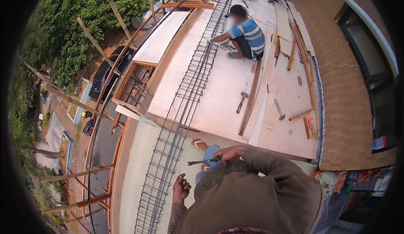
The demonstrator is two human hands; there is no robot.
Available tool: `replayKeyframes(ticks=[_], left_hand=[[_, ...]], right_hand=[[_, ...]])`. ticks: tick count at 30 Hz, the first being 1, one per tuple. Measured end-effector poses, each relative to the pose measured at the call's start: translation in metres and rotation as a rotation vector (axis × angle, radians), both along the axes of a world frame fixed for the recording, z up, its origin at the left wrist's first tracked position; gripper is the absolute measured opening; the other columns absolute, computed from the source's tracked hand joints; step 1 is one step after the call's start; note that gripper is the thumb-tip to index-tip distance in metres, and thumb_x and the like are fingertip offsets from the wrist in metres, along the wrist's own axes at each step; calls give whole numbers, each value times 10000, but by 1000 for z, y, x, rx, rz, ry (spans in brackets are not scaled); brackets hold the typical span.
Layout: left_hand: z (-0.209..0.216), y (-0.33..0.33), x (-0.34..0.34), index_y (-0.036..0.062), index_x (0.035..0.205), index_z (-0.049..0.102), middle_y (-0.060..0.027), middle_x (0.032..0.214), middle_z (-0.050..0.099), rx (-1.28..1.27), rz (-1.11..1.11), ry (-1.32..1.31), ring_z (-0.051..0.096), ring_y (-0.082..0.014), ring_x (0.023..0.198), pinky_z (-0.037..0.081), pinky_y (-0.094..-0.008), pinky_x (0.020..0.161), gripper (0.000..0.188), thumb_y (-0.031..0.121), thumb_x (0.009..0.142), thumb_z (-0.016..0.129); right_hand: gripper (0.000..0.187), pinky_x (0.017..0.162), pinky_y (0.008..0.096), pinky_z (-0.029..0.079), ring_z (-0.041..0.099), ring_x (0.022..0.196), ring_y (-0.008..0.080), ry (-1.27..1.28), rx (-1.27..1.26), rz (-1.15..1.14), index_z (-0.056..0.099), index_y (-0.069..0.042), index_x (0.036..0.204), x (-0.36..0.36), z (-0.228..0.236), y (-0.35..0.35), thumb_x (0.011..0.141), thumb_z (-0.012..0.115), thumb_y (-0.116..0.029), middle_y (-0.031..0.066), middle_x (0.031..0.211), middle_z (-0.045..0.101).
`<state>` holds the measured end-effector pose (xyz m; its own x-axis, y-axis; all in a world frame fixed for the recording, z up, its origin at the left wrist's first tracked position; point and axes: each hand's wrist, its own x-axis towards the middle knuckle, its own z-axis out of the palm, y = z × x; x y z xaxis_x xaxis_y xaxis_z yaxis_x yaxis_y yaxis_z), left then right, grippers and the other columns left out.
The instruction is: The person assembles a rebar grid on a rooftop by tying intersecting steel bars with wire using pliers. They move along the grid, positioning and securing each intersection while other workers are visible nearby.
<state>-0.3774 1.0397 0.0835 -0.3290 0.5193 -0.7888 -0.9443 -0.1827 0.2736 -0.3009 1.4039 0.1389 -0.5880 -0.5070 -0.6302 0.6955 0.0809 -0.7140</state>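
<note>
A long rebar cage [162, 160] of dark bars and square stirrups runs from the lower edge away across the deck. Beside its right side is my left hand [181, 188], its fingers pinched together on a thin wire [180, 166] that rises toward the cage. My right hand [230, 153] is wrapped round the handles of dark pincers [205, 161]. Their head points left at the cage, apart from it. My sandalled foot [197, 143] rests on the pale sheet near the bars.
Farther along the cage a person [248, 34] squats with a gloved hand on the bars. Two hammers [242, 102] [279, 110] and long timber strips [252, 97] lie on the plywood deck [227, 95]. The deck's left edge drops to a road with a dark car [110, 72].
</note>
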Motion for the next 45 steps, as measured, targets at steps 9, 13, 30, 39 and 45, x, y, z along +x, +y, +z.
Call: replayKeyframes(ticks=[9,13,30,39,45], left_hand=[[-47,19,-39,113,1348,520,-72,1097,527,-326,108,116,511,-247,978,465,-410,851,371,284,1024,461],[-52,81,-73,77,1375,495,-113,1176,534,-260,-8,173,540,-297,1052,469,-447,914,391,260,1033,445],[-37,495,-229,-2,1176,605,-64,859,622,-597,-351,560,592,-147,634,454,-274,482,261,66,929,551],[-4,695,-223,-31,1022,693,-65,778,619,-472,-773,910,564,-127,580,433,-272,498,278,218,940,602],[13,842,-226,-26,1036,701,-62,796,608,-249,-995,953,568,-118,588,424,-266,479,356,301,958,586]], right_hand=[[453,787,303,428,502,908,160,60,186,-183,560,-30,1169,7,29,58,721,617,-59,38,1020,539],[412,787,337,471,543,871,177,541,542,-505,548,-11,1162,18,28,95,757,604,-65,79,1020,552],[393,819,497,502,663,944,426,-27,929,-803,567,38,1081,55,8,436,883,659,-290,254,956,673],[261,734,397,497,641,795,262,-40,873,-1339,618,21,964,56,-27,487,912,650,-233,163,844,661],[344,742,412,516,674,813,283,-245,914,-1297,651,30,971,66,-43,522,869,688,-297,172,860,682]])
